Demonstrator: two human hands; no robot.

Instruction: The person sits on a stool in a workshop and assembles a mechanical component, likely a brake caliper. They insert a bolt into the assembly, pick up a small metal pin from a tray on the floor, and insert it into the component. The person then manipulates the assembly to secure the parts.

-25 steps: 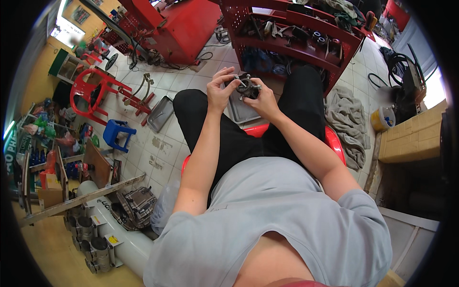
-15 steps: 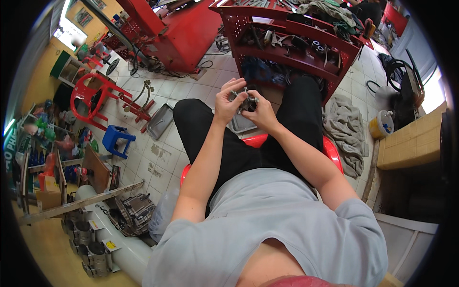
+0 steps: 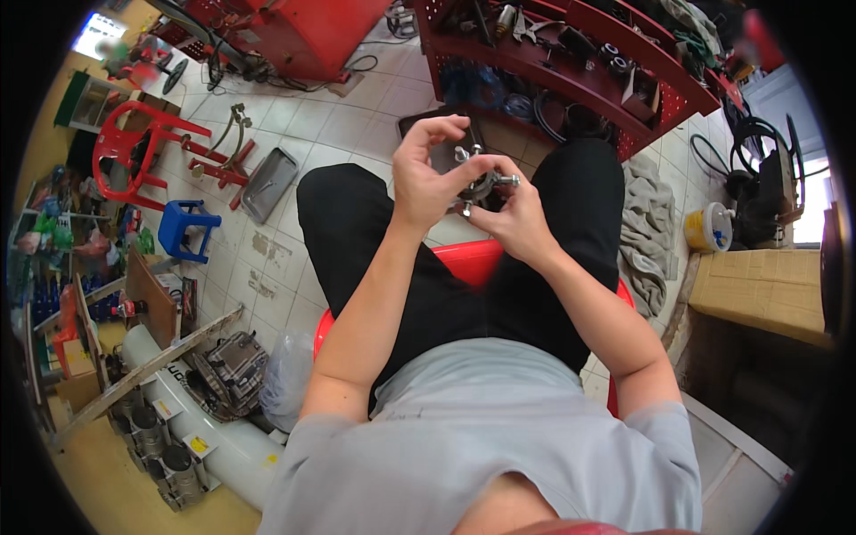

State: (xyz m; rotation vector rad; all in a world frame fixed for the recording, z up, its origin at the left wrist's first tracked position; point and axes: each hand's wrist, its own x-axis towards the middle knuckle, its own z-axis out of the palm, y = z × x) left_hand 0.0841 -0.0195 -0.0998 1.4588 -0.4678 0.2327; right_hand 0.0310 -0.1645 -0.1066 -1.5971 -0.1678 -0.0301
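Observation:
Above my lap, between my knees, is a small metal part (image 3: 482,189) with a dark, roundish body and several shiny bolt-like ends sticking out. My right hand (image 3: 524,219) grips it from the right, thumb below and fingers curled round its far side. On the other side, my left hand (image 3: 423,178) lays its thumb across the top of the part; its fingers arch above, and their contact with the part is partly hidden.
A red perforated tool cart (image 3: 571,67) with tools on its shelves stands ahead. To the left are a grey metal tray (image 3: 269,183), a blue stool (image 3: 188,230) and a red chair (image 3: 134,152). Grey cloth (image 3: 648,227) and a white bucket (image 3: 711,227) lie to the right.
The view has tilted downward, so the hands and part look larger and nearer. My left fingers have lifted and curled; my right hand still grips the metal part.

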